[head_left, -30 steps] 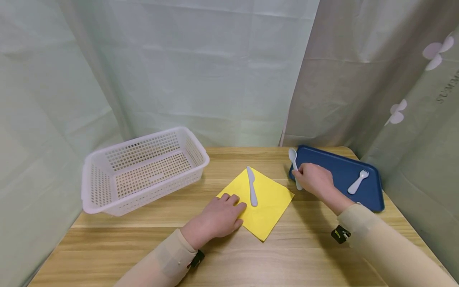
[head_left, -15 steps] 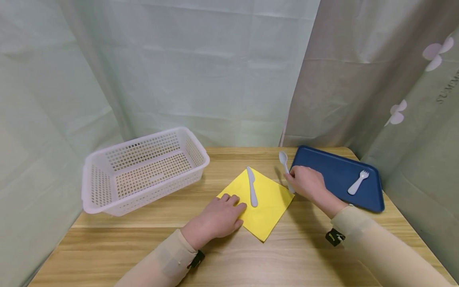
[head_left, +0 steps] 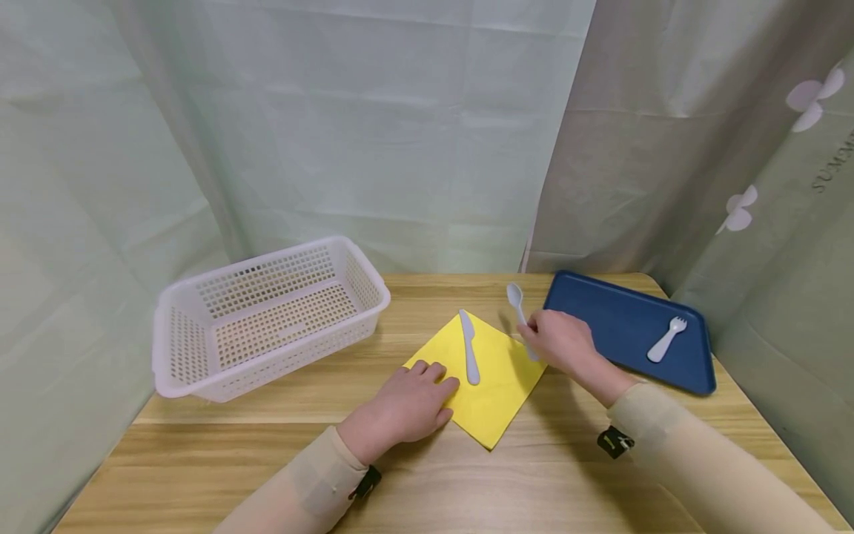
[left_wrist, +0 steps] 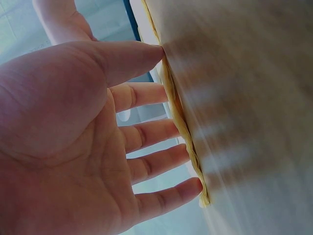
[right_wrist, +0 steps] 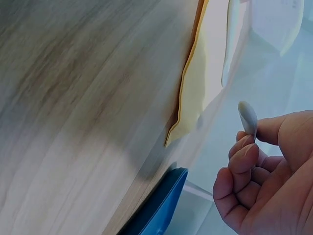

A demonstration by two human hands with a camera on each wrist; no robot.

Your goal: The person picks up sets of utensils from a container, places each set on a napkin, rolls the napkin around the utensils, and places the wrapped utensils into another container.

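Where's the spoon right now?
In the head view, the spoon is right of centre, pinched in the right hand near the yellow cloth's right corner, between the knife and the blue tray.

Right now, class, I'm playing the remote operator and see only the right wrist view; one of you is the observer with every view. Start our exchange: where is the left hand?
Observer: The left hand rests its fingers on the yellow cloth, at the edge on the person's left.
Operator: Which way does the bowl of the spoon point?
Observer: Away from the person, out beyond the right hand that holds it.
Operator: Is anything lying on the blue tray?
Observer: Yes, a fork, toward the tray's right end.
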